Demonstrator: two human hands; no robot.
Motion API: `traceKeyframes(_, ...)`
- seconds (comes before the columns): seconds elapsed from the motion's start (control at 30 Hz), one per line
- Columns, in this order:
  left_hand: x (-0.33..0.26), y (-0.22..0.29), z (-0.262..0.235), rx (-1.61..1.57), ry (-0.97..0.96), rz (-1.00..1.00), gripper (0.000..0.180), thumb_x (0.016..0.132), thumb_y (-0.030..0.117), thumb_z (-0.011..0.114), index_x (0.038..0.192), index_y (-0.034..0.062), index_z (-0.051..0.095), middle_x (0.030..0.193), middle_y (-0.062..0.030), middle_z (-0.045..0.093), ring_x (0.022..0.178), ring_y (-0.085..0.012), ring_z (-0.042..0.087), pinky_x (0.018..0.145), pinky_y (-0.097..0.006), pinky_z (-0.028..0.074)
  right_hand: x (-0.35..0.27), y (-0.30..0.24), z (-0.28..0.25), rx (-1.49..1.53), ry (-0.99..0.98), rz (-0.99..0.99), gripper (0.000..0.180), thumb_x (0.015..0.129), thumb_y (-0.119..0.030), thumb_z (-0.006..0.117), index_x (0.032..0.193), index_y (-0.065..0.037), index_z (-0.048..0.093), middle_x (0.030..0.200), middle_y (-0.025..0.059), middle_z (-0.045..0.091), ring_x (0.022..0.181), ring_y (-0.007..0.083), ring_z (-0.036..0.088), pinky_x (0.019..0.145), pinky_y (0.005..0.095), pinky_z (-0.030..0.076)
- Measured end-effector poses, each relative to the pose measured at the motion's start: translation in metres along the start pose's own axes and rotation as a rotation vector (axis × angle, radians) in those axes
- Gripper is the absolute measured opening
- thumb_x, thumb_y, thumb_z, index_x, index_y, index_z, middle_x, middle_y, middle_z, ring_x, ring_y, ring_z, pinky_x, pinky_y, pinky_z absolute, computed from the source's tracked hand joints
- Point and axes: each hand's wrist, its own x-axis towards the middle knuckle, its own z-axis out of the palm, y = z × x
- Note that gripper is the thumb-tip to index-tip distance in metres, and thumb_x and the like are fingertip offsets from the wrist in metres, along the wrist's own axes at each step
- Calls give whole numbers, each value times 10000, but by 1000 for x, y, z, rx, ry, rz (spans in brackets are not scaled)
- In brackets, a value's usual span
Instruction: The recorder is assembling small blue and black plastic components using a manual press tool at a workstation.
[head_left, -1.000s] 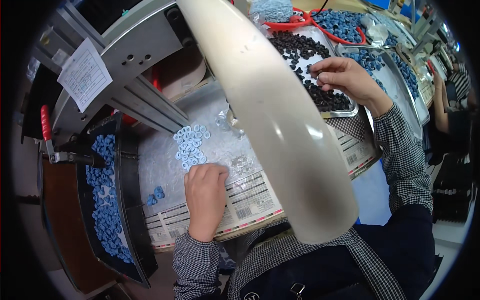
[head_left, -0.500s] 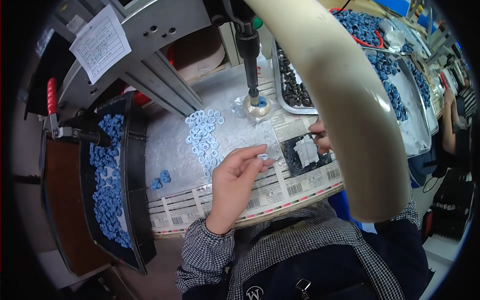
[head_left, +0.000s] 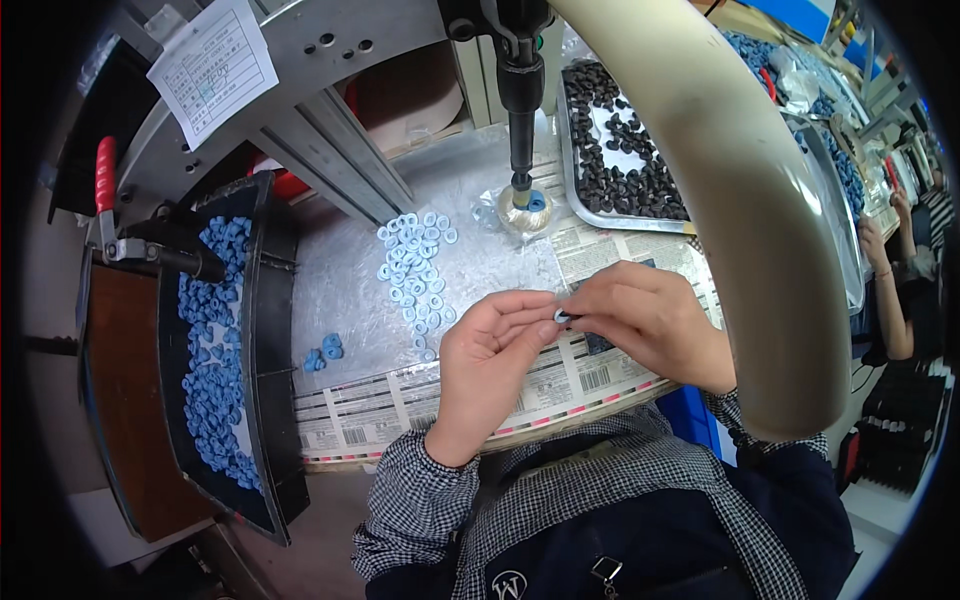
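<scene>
Between my two hands, over the newspaper-like printed sheet, a small light blue ring (head_left: 560, 316) is pinched. My left hand (head_left: 495, 355) has its thumb and forefinger closed on the ring. My right hand (head_left: 650, 315) meets it from the other side, fingers closed on a small dark piece (head_left: 572, 317) that touches the ring; its exact kind is too small to tell. Beneath the right hand a black pad (head_left: 597, 344) is mostly covered. Several loose light blue rings (head_left: 415, 265) lie on the clear plastic sheet (head_left: 340, 260) left of my hands.
A press spindle (head_left: 521, 100) stands over a round gold-coloured base (head_left: 524, 215). At left, a black bin (head_left: 275, 400) holds blue parts; a few blue parts (head_left: 323, 352) lie beside it. A metal tray (head_left: 625, 221) carries black pieces. A thick cream tube (head_left: 740, 250) arches at right; another person's hand (head_left: 873, 245) is beyond.
My right hand has come left from the black pad with the dark piece and met the ring in my left hand. The left hand has shifted slightly right. The head view has shifted a little.
</scene>
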Motion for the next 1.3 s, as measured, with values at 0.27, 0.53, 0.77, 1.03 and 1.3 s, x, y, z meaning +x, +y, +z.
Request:
traceKeyframes(0.27, 6, -18, 0, -216, -25, -61, 114, 944, -14, 668, 1057, -34, 669, 959, -111, 724, 871, -132, 686, 813, -258, 564, 4, -1, 0, 210, 19, 63, 293, 780, -9, 810, 1067, -27, 759, 939, 100, 720, 840, 203, 698, 709, 301, 560)
traceKeyframes(0.53, -5, 6, 17, -365, 52, -88, 118, 976, 82, 668, 1051, -10, 666, 910, -74, 702, 790, -127, 662, 740, -241, 537, -2, 9, 7, 265, 22, 126, 314, 792, -5, 801, 1101, -8, 742, 931, 99, 722, 790, 174, 700, 677, 282, 562)
traceKeyframes(0.77, -22, 29, -20, 248, 145, 89, 211, 961, 97, 682, 1153, 12, 662, 1002, -78, 690, 806, -128, 647, 758, -244, 535, 9, -6, -5, 99, 19, -8, 305, 757, 26, 792, 1051, 15, 710, 874, 93, 697, 739, 176, 680, 641, 291, 531)
traceKeyframes(1.03, -58, 53, -130, 1743, 660, 212, 320, 849, 102, 749, 1150, 19, 684, 1099, -152, 663, 1096, -335, 574, 1013, -439, 388, -9, 18, -39, -72, 181, 176, 294, 786, 63, 748, 1071, 20, 691, 867, 68, 638, 731, 132, 612, 678, 259, 489)
traceKeyframes(1.3, -46, 34, -85, 267, 393, 246, 303, 971, -5, 630, 1268, -36, 580, 1129, -83, 654, 1020, -114, 628, 887, -257, 525, -14, 23, -49, -60, 39, 173, 219, 840, -36, 747, 1043, 2, 676, 867, 87, 640, 724, 203, 651, 647, 314, 521)
